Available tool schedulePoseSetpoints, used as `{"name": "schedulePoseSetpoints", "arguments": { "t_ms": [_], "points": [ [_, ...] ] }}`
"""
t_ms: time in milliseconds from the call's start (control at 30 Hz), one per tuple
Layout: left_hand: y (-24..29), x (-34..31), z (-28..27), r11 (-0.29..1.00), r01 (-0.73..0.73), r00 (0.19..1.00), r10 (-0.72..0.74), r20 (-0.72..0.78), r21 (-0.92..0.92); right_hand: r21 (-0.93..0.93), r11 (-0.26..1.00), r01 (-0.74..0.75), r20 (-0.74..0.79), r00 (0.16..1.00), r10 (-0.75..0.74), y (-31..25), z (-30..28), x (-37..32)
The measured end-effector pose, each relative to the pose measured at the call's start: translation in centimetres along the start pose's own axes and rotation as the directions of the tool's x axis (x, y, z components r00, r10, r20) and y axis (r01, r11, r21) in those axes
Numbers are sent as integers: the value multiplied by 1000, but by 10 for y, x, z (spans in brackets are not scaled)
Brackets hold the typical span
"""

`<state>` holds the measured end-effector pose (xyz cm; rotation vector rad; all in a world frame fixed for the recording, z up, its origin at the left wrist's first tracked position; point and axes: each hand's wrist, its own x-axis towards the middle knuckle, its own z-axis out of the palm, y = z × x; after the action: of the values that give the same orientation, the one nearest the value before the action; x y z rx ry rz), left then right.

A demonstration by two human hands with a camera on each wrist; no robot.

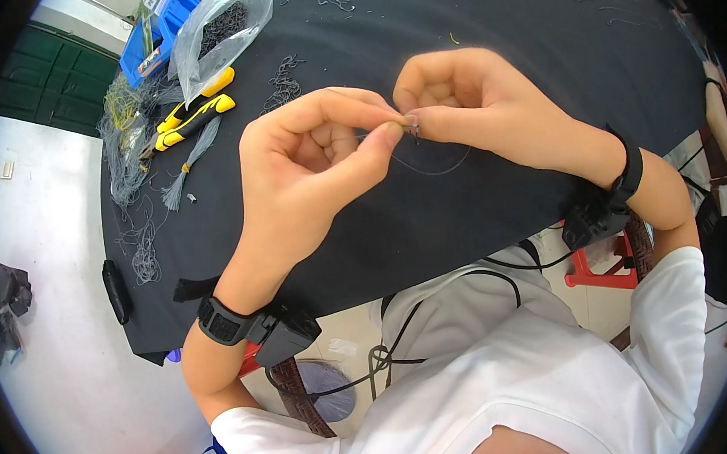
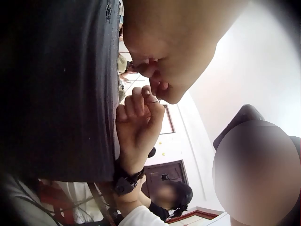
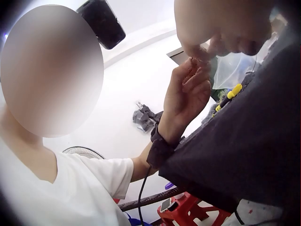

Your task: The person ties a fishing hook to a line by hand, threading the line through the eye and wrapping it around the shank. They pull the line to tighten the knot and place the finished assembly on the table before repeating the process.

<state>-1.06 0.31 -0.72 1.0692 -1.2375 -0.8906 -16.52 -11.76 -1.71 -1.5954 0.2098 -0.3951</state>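
Observation:
Both hands meet above the black table, fingertips close together. My left hand (image 1: 288, 177) pinches a thin grey line (image 1: 431, 172) between thumb and forefinger, with the other fingers curled in. Facing it, my right hand (image 1: 490, 104) pinches a tiny dark piece (image 1: 415, 132) at the same spot; its exact kind I cannot tell. The line sags in a loop below the right thumb. In the left wrist view the right hand (image 2: 138, 125) shows curled fingers, tips near the left hand. The right wrist view shows the left hand (image 3: 188, 94) with bent fingers.
At the table's left lie yellow-and-black pliers (image 1: 196, 121), a tied bundle of grey line (image 1: 179, 185) and tangled strands (image 1: 128, 172). Behind them are a blue bin (image 1: 137, 57) and a clear bag (image 1: 260, 6) of small dark pieces. A dark chain-like pile (image 1: 284, 85) lies nearby.

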Motion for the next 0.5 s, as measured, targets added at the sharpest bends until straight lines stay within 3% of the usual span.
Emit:
{"name": "schedulePoseSetpoints", "arguments": {
  "t_ms": [133,233,500],
  "points": [
    [-1,0,2,992,83,990,-92,-103,-92,29,979,-201,74,977,199,-8,-1,1],
    [3,0,6,990,119,975,-131,-179,-77,68,983,-168,72,984,163,-5,3,0],
    [-3,3,3,997,66,954,-53,-294,34,-48,998,-42,12,999,42,-9,8,-5]
  ]
}}
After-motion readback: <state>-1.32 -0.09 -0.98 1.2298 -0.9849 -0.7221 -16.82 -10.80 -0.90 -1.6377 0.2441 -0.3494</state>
